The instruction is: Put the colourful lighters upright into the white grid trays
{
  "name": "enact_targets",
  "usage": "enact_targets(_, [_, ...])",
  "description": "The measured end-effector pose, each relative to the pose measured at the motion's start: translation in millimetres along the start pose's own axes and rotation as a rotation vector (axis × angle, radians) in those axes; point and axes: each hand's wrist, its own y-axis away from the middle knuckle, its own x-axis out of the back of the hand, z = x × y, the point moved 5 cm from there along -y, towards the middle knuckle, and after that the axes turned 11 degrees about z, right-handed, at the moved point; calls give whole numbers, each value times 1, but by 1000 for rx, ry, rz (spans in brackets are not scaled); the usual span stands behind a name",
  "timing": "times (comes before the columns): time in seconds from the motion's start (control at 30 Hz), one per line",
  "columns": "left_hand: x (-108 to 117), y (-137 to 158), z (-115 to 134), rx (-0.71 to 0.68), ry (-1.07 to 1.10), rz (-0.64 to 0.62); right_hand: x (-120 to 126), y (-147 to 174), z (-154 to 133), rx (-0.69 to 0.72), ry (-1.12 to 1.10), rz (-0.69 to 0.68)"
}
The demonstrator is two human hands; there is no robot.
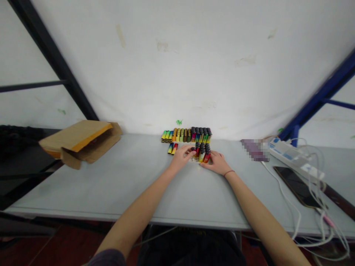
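Observation:
Small bright gradient-coloured tubes with black tops, lighter-like in shape, stand in a front cluster [202,152] between my two hands. My left hand [181,158] is closed in a pinch at the cluster's left side, with a dark-topped tube [193,149] at its fingertips. Against the right side rests my right hand [217,162], its thumb in front and its fingers curled round the outer tubes. Behind, along the wall, stand a block of black-topped tubes [201,135] and a block of yellow and brown ones [181,135]. Two loose tubes [172,148] lie left of my left hand.
More green-yellow tubes [166,136] lie stacked at the row's left end. An open cardboard box [83,138] lies on its side at the table's left. To the right are a blurred-out phone-like item [253,149], a power strip [296,157], a dark phone [298,186] and tangled white cables [283,190].

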Motion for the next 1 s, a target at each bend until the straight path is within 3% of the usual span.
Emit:
enact_targets(0.37, [-5,6,-2,37,18,-32,-1,0,0,-2,8,-1])
enact_targets(0.8, [-3,6,19,-206,-182,-78,-1,1,1,5,4,24])
enact_targets(0.9, [6,0,15,-197,-317,-17,0,1,1,4,0,22])
enact_targets(1.0, [28,-10,-6,-35,-479,140,0,0,1,4,1,7])
